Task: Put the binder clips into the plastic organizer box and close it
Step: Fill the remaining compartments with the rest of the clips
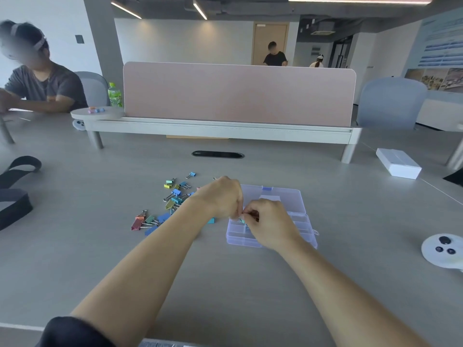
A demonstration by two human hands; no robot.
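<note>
L hand (pixel 223 199) & R hand (pixel 271 225) meet mid-frame, fingers curled, pinching teal clip (pixel 242 221) over clear compartmented plastic box (pixel 239 241).

Clear plastic organizer box (pixel 308 230), divided compartments, lid (pixel 284 197) open, lying flat behind it. Loose binder clips (pixel 175 196), mixed colours, scattered on table just left of box. One teal clip (pixel 242 220) over the box's left compartments.
</note>
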